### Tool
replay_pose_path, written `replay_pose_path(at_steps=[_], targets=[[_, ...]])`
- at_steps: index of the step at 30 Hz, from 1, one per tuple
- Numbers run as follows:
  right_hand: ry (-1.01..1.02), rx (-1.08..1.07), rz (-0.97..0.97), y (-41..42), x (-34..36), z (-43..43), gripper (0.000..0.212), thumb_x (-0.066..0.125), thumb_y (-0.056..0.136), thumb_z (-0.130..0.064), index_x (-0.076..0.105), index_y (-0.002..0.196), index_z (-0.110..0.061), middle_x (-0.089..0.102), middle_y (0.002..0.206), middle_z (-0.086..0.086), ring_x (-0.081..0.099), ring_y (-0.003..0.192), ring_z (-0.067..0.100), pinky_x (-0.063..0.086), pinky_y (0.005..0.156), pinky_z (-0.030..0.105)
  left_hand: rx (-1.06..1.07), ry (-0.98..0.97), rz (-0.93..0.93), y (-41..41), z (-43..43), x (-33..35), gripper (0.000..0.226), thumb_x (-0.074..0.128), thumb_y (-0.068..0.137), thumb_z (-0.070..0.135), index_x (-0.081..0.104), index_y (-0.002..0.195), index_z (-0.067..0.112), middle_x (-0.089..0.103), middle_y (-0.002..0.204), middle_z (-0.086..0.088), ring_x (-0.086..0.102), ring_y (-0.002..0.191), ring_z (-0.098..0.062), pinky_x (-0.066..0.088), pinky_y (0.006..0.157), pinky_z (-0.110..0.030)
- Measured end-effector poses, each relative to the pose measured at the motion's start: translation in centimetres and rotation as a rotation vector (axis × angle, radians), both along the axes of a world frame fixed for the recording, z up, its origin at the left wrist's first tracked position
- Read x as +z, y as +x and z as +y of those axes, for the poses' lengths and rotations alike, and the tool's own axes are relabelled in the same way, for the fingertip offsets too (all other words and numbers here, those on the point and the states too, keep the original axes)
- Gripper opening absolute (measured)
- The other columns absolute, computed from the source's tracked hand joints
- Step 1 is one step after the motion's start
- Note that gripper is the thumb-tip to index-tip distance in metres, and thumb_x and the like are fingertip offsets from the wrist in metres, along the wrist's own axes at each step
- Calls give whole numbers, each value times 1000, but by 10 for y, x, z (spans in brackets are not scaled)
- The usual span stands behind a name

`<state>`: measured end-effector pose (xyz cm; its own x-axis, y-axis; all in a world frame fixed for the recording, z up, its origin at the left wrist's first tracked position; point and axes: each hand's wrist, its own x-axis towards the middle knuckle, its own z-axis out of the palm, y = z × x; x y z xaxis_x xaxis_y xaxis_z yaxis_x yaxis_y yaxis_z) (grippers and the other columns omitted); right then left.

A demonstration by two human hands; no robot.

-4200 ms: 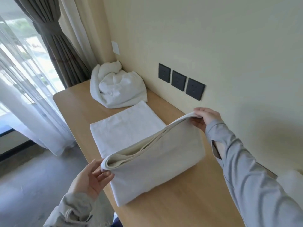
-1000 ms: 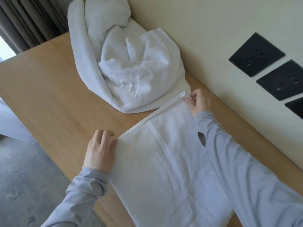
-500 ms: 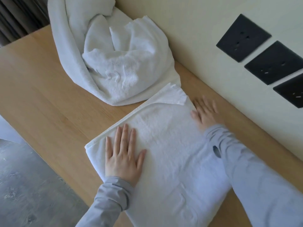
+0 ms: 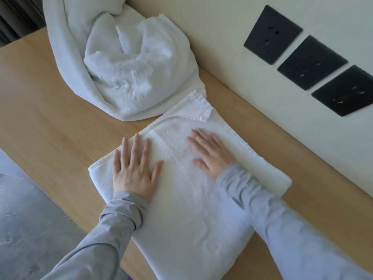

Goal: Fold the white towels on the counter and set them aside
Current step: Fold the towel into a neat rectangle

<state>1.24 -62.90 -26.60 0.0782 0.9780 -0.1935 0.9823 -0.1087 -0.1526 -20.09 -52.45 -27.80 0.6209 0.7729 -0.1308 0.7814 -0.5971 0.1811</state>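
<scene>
A folded white towel (image 4: 181,215) lies flat on the wooden counter (image 4: 50,122), stacked over another folded towel whose hemmed corner (image 4: 198,108) sticks out at the far end. My left hand (image 4: 134,168) presses flat on the towel's near-left part, fingers straight. My right hand (image 4: 210,151) lies flat on the towel's middle, fingers spread. A crumpled white towel (image 4: 129,63) sits heaped against the wall at the far end of the counter, just touching the folded stack.
Three black wall sockets (image 4: 310,62) are on the cream wall to the right. The counter's left edge drops to a grey floor (image 4: 26,219). A dark curtain (image 4: 18,19) hangs at the top left.
The folded towel was laid onto the other folded one. My hands let go of its far edge and went flat on top; my right hand has slid from the towel's right edge onto its middle.
</scene>
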Motion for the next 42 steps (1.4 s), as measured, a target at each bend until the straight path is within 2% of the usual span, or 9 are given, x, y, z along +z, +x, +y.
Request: replay_pose_path(at_steps=[3, 8, 12, 16, 21, 25, 31, 35, 42], targets=[[11, -48, -35, 24, 0, 44, 55, 40, 97, -31, 23, 147, -13, 21, 156, 5, 20, 143, 22, 9, 118, 41, 1, 14, 12, 0, 1, 0, 73, 4, 87, 62, 8, 150, 25, 3, 159, -1, -4, 146, -26, -2, 118, -43], [236, -512, 126, 33, 14, 75, 50, 36, 99, -21, 25, 145, -7, 13, 157, 11, 20, 143, 27, 26, 111, 44, 9, 12, 28, 1, 0, 0, 72, 5, 88, 62, 6, 150, 26, 4, 159, -2, -1, 146, -27, 1, 118, -43], [374, -161, 104, -48, 13, 22, 51, 42, 93, -24, 40, 136, 4, 37, 145, 20, 32, 137, 36, 27, 111, 56, 21, -1, 27, 2, 1, -1, 72, 6, 87, 61, 9, 150, 27, 8, 159, -1, 4, 146, -26, 3, 117, -42], [65, 162, -35, -85, -3, -63, 59, 28, 94, -44, 33, 144, -13, 32, 151, 3, 23, 142, 19, 26, 112, 49, 16, -6, 5, 1, 1, -2, 72, 9, 87, 61, 13, 150, 25, 13, 158, -2, 8, 145, -28, 6, 117, -43], [-161, -144, -220, 19, 4, -108, 65, 9, 95, -51, 13, 147, -13, 14, 155, 4, 19, 143, 24, 15, 113, 46, 18, 18, -14, 0, 2, -4, 70, 13, 89, 61, 17, 149, 26, 18, 157, -3, 13, 144, -29, 9, 116, -44], [-242, -247, -270, 45, 5, -120, 72, -20, 84, -58, -13, 145, -19, -15, 155, -3, -10, 145, 15, 0, 119, 39, 9, 20, -17, 0, 1, 0, 72, 12, 89, 61, 14, 150, 23, 11, 158, -5, 5, 146, -29, 2, 118, -45], [7, -211, -146, -14, 21, -120, 62, 23, 94, -42, 29, 143, -4, 24, 152, 11, 21, 142, 28, 19, 116, 48, -112, -24, -140, 1, -83, 25, 74, 20, 91, 56, 20, 148, 10, 16, 156, -11, 11, 144, -31, 11, 116, -51], [22, -64, -119, -58, 9, -144, 57, 33, 92, -38, 41, 139, -4, 35, 148, 9, 33, 137, 24, 22, 111, 46, -148, -114, -70, -9, -178, 20, 74, 23, 91, 57, 31, 144, 6, 24, 153, -15, 20, 141, -36, 20, 110, -52], [-138, -218, -204, 22, 14, -170, 72, -1, 93, -54, 19, 147, -12, 17, 155, 4, 16, 143, 19, 14, 117, 42, -73, -145, -61, -20, -190, 3, 71, 19, 92, 56, 20, 148, 12, 13, 157, -8, 11, 145, -29, 9, 115, -47]])
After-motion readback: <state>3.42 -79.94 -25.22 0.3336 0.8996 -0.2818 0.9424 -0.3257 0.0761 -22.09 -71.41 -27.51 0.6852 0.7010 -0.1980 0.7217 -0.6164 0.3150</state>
